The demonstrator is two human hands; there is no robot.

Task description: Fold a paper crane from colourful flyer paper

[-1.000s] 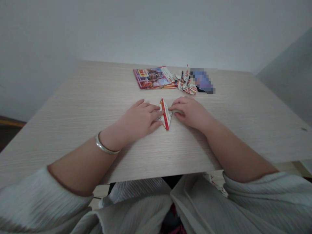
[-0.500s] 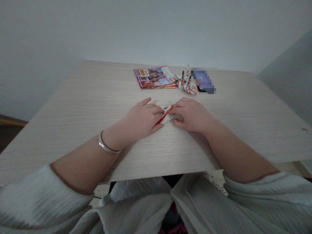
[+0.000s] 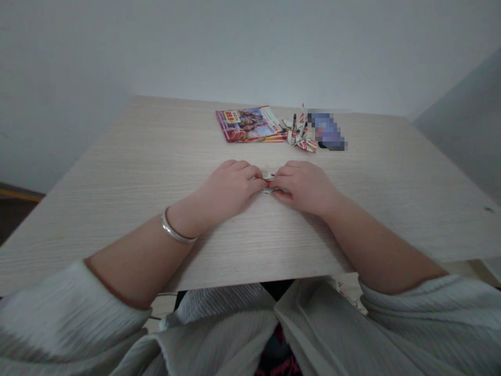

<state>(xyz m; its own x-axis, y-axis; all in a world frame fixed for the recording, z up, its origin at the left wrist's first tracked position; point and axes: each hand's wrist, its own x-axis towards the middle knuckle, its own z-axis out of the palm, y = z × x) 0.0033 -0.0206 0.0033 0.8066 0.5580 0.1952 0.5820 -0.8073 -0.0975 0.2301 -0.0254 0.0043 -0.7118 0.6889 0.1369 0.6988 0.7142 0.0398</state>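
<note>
Between my hands, over the middle of the table, is a small folded piece of printed paper [image 3: 267, 177], white with red, mostly covered by my fingers. My left hand [image 3: 235, 188] grips its left side, fingers closed and curled toward the right. From the other side my right hand [image 3: 303, 187] pinches the paper, its fingertips almost meeting those of the left. Just beyond my right hand stands a folded paper crane [image 3: 299, 134] of similar white and red printed paper.
Some printed leaflets [image 3: 250, 124] lie stacked at the back of the pale wooden table [image 3: 129, 172], left of the crane. A phone-like object [image 3: 329, 130], partly pixelated, lies to the crane's right. A wall [image 3: 250, 52] rises behind the table's far edge.
The paper has turned from a slant to lying more level, and less of it shows. My left thumb and fingers have drawn in, and both hands' fingertips are closer together.
</note>
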